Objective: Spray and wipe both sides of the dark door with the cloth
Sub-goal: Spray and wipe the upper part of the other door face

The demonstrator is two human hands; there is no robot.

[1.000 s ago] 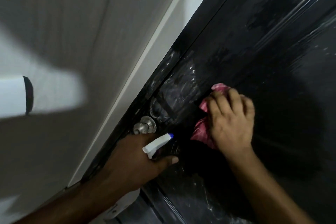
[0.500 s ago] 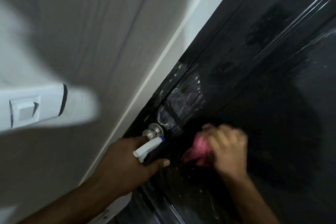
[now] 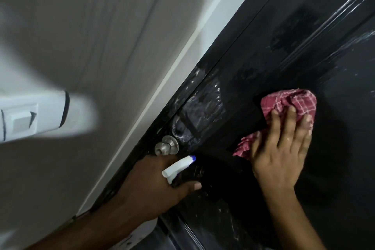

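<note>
The dark door [image 3: 284, 50] fills the right of the view, glossy, with wet streaks and foam near its latch edge. My right hand [image 3: 282, 148] lies flat with spread fingers on a red checked cloth [image 3: 288, 105], pressing it against the door panel. My left hand [image 3: 154, 186] grips a spray bottle; its white nozzle with a blue tip [image 3: 178, 165] points at the door just below the metal knob [image 3: 166, 145]. The bottle's body is mostly hidden under my hand.
A pale wall [image 3: 101, 26] and a white door frame strip [image 3: 182, 63] run along the left of the door. A white light switch [image 3: 30, 119] sits on the wall at the far left. Raised mouldings [image 3: 334, 20] cross the door panel.
My right hand has slid the cloth up and to the right across the panel after a dip down toward the knob. My left hand stays below the knob with the bottle.
</note>
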